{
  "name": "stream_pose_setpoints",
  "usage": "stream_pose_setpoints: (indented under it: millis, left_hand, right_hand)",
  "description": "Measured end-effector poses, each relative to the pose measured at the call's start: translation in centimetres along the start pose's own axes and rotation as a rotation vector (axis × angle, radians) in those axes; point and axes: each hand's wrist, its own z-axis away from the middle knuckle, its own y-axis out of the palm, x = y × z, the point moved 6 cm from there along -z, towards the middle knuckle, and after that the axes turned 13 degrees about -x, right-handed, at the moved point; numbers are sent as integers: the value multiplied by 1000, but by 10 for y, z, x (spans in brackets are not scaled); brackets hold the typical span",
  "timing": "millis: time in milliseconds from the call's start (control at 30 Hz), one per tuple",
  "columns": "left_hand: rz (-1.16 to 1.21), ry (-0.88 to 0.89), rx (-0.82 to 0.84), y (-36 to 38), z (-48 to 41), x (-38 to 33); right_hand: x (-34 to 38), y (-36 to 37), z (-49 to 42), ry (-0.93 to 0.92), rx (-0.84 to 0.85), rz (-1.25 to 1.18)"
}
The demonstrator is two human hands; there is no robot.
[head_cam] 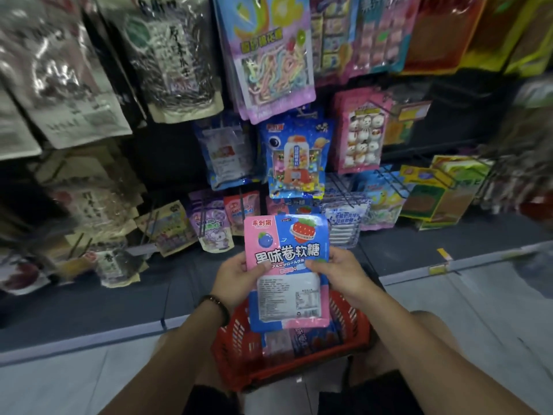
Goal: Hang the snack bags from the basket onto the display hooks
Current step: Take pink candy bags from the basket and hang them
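A pink-and-blue snack bag with a strawberry and blueberry print is held upright in front of me, above the red basket. My left hand grips its left edge and my right hand grips its right edge. A second bag, showing its back label, hangs just below the first, between my hands. More bags lie inside the basket on the floor. Black display hooks stick out of the rack behind, several with bags on them.
The rack is crowded with hanging snack bags: seed pouches at upper left, a candy bag in the middle, marshmallows to the right. Green-yellow boxes stand at lower right. A dark base ledge runs along the tiled floor.
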Motion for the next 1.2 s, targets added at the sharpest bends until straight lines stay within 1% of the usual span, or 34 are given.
stream_pose_setpoints:
  millis: [33, 67, 133, 167, 200, 233, 333, 367, 433, 500, 533, 567, 600, 667, 700, 733, 767, 833, 900, 1000, 1100, 1200]
  left_hand:
    - [0, 20, -17, 1, 1, -2]
    - [-52, 72, -65, 1, 4, -5]
    - [-285, 242, -207, -2, 14, -10]
    - [-354, 326, -241, 0, 22, -13]
    - [-356, 392, -223, 6, 29, -15]
    - [-314, 417, -163, 14, 35, -16]
    - [-223, 352, 30, 42, 43, -16]
    - [-184, 331, 88, 50, 42, -18]
    - [-45, 305, 160, 59, 36, -23]
    - [72, 235, 76, 52, 21, -21]
    - [102, 178, 16, 45, 13, -15]
    - [134, 122, -27, 38, 6, -9]
    - [159, 74, -48, 32, 1, -4]
    - [171, 9, -33, 25, -7, 0]
    - [158, -2, -15, 23, -10, -1]
    - [141, 0, 6, 23, -13, -2]
    - [123, 4, 25, 24, -16, -3]
    - [75, 19, 64, 28, -20, -6]
    - [17, 57, 88, 33, -24, -9]
    - [-29, 88, 79, 39, -27, -15]
    - [-68, 152, 1, 39, -38, -20]
    - [-200, 269, -159, 34, -54, -21]
  right_hand:
    - [3, -2, 0, -7, -18, -5]
    - [6, -3, 1, -17, -40, -9]
    - [14, -5, 3, -66, -106, -6]
    - [19, -6, 4, -98, -141, -6]
    - [25, -6, 7, -130, -162, -14]
    - [31, -4, 8, -172, -176, -13]
    - [44, 11, 15, -266, -168, 46]
    - [47, 18, 18, -291, -127, 70]
    - [49, 36, 26, -294, 24, 98]
    - [53, 42, 30, -282, 145, 152]
    - [57, 37, 28, -290, 141, 177]
    - [61, 26, 22, -315, 84, 200]
    - [66, 12, 15, -340, -14, 219]
    - [73, -21, 0, -343, -231, 248]
    - [72, -32, -6, -304, -272, 243]
    - [70, -36, -12, -249, -249, 215]
    - [67, -35, -18, -199, -190, 145]
    - [60, -29, -30, -150, -83, 29]
    - [59, -25, -37, -177, -67, -9]
    - [54, -25, -47, -189, -99, -10]
    - [53, -25, -57, -232, -138, 3]
    - [53, -27, -66, -276, -160, 58]
